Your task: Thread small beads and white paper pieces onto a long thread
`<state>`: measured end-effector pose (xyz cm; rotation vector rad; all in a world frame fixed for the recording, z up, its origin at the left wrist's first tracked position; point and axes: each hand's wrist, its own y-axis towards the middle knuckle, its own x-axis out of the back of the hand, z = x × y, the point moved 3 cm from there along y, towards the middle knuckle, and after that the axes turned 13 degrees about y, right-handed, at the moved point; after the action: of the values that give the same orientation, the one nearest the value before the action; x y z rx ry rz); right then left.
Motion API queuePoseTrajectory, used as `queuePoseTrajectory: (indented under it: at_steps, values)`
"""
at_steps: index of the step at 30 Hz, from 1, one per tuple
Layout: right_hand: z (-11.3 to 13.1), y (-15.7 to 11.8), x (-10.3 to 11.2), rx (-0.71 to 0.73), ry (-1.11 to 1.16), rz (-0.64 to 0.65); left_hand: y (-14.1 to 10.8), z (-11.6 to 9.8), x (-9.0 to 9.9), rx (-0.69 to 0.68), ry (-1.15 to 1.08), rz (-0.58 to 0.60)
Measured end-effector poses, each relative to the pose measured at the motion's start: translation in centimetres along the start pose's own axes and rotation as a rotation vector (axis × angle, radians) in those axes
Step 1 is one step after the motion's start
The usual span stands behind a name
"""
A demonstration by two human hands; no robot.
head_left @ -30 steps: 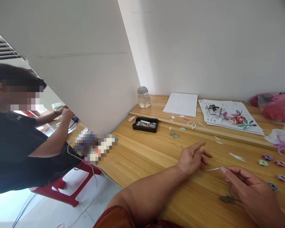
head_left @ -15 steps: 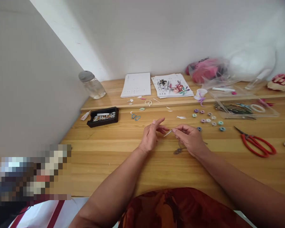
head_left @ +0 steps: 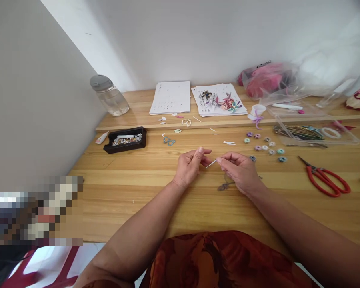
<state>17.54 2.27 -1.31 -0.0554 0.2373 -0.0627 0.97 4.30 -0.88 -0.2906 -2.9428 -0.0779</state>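
Near the middle of the wooden table, my right hand pinches a thin white strip between thumb and fingertips. The strip slants down to the left, toward my left hand. That hand has its fingers apart, thumb raised, with nothing seen in its grasp; its fingertips are close to the strip. Beneath my right hand lies a small grey knotted thread piece on the table. White paper slivers and a blue wire shape lie beyond my hands.
Red-handled scissors and several thread bobbins lie to the right. A black bead tray and a bottle stand left. Papers, a clear plastic box and pink bagged material are at the back.
The camera view has shifted slightly. My left hand's fingers have drawn in a little, and my right hand still pinches the white strip.
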Motion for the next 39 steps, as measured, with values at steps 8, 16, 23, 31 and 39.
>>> queuePoseTrajectory:
  at_steps: [8, 16, 23, 31, 39]
  values:
    - [-0.1, 0.1, 0.0, 0.02, -0.021, 0.005, 0.1, 0.1, -0.3, 0.02, -0.053, 0.044]
    - [0.1, -0.2, -0.1, 0.048, -0.072, 0.059, -0.2, 0.1, -1.2, 0.137, -0.11, 0.112]
    - [0.0, -0.2, -0.1, 0.051, -0.099, 0.086, -0.3, 0.3, -1.1, 0.182, -0.14, 0.081]
    - [0.0, -0.2, -0.1, 0.074, -0.099, 0.069, -0.2, 0.5, -1.3, 0.171, -0.187, 0.091]
    - [-0.3, -0.2, 0.1, 0.061, -0.075, 0.033, -0.4, 0.2, -1.4, 0.168, -0.203, 0.099]
